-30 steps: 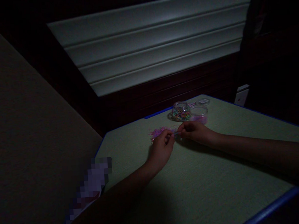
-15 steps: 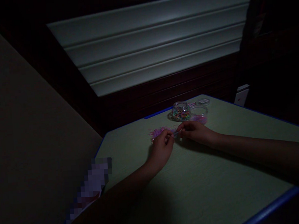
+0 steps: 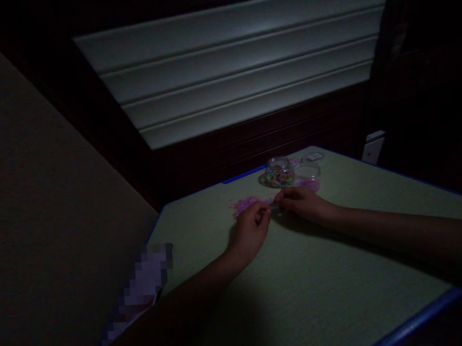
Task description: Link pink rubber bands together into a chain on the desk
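Observation:
My left hand (image 3: 253, 228) is closed in a pinch beside a loose pile of small pink and purple bands (image 3: 244, 205) on the pale green table (image 3: 320, 287). Just to its right, my right hand (image 3: 301, 202) pinches too, its fingertips nearly touching the left ones. Something small and thin seems to be between the two pinches, too dim to name. Behind my right hand stands a clear jar (image 3: 311, 174) with pink and purple contents. Next to it is another clear jar (image 3: 278, 174) of multicoloured bands.
A clear round lid (image 3: 313, 158) with a label lies at the table's back corner. A blurred, pixelated item (image 3: 147, 277) is at the left edge. Behind the table are a dark wooden frame and pale slats (image 3: 247, 57). A white object (image 3: 373, 147) stands beyond the right side.
My left fingertips have shifted very slightly right, closer to the right ones. The jars and pile have stayed put.

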`<act>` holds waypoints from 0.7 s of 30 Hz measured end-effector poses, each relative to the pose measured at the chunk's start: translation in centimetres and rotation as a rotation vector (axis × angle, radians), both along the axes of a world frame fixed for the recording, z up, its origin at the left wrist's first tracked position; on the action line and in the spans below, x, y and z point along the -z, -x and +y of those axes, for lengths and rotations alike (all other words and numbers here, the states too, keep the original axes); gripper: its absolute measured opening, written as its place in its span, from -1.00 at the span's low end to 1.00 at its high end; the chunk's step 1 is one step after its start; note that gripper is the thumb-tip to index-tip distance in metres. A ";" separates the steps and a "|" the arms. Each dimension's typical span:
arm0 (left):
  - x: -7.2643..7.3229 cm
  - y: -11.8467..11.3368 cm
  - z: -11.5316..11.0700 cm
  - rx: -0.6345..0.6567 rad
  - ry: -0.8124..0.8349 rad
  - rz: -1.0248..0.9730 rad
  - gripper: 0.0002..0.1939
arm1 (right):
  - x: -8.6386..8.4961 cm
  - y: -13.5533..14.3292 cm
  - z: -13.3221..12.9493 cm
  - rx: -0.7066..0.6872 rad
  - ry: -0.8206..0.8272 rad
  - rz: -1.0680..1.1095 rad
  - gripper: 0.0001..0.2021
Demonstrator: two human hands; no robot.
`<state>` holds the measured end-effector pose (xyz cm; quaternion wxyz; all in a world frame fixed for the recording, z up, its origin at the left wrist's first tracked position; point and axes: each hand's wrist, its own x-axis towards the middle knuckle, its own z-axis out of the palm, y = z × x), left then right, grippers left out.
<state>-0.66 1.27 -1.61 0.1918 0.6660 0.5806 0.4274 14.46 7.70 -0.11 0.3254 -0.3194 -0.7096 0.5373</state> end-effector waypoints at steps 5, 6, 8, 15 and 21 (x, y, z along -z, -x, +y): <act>-0.1 -0.1 0.0 -0.005 -0.020 0.019 -0.80 | -0.1 0.0 0.0 0.007 -0.009 -0.002 -0.83; -0.1 -0.1 0.0 -0.004 -0.026 0.023 -0.80 | -0.1 0.0 -0.1 0.009 -0.004 0.004 -0.84; -0.2 -0.1 -0.1 -0.006 -0.038 0.027 -0.80 | -0.2 0.0 -0.2 0.018 0.001 0.007 -0.85; -0.2 -0.1 -0.1 -0.028 -0.062 0.031 -0.80 | 0.0 0.0 0.0 0.005 -0.027 -0.013 -0.81; -0.2 -0.1 0.0 -0.033 -0.071 0.010 -0.79 | -0.3 -0.1 -0.2 0.021 -0.042 -0.037 -0.71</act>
